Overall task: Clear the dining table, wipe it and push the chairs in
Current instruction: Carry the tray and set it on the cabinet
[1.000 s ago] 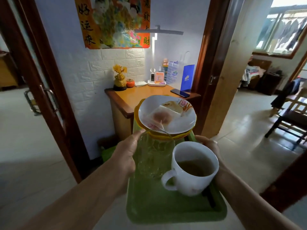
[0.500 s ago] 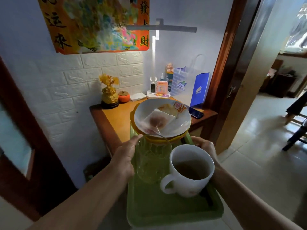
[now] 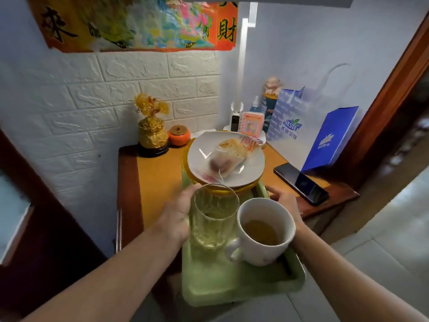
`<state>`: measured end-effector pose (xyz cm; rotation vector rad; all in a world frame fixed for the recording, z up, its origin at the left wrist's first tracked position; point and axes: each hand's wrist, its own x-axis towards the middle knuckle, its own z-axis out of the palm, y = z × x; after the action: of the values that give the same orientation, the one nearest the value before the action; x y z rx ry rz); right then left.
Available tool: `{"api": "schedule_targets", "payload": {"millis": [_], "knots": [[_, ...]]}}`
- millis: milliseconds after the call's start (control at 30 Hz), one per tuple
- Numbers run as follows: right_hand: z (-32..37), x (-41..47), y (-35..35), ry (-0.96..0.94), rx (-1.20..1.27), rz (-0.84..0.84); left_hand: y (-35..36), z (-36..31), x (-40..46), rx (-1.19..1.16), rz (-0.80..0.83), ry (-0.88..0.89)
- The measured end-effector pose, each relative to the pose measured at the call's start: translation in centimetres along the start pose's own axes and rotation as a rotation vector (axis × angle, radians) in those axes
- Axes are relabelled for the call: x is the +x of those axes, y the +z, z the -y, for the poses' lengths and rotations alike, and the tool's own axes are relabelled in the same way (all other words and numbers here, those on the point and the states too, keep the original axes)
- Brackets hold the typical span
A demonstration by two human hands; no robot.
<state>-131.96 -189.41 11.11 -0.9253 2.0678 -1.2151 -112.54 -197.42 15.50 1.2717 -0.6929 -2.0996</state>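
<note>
Two bare forearms are extended forward, level. A green rectangular plastic tray (image 3: pixel 232 289) is gripped by the left hand (image 3: pixel 176 217) at its left rim and by the right hand (image 3: pixel 287 203) at its right rim, fingers curled around the edges. On the tray are carried a clear drinking glass (image 3: pixel 214 219), a white ceramic mug of brown liquid (image 3: pixel 262 231), and a white plate with wrappers (image 3: pixel 226 159) stacked on a yellow bowl (image 3: pixel 222 190). The tray's far end is held over a wooden side table (image 3: pixel 160 182).

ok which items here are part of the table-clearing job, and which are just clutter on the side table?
Job:
green tray, gripped by left hand and right hand
white mug
glass
white plate with wrappers, stacked on yellow dishes

Clutter:
phone
gold ornament
orange jar
blue bags
</note>
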Motion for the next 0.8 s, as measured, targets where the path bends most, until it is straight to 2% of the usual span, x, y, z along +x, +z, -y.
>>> {"api": "schedule_targets", "payload": {"millis": [300, 800], "knots": [[-1.5, 9.6, 0.2, -0.044, -0.046, 0.076, 3.9, -1.0, 5.8, -0.017, -0.207, 0.0], [-2.8, 14.3, 0.8, 0.009, -0.103, 0.133, 6.1, -1.2, 8.0, 0.004, -0.313, -0.042]]}}
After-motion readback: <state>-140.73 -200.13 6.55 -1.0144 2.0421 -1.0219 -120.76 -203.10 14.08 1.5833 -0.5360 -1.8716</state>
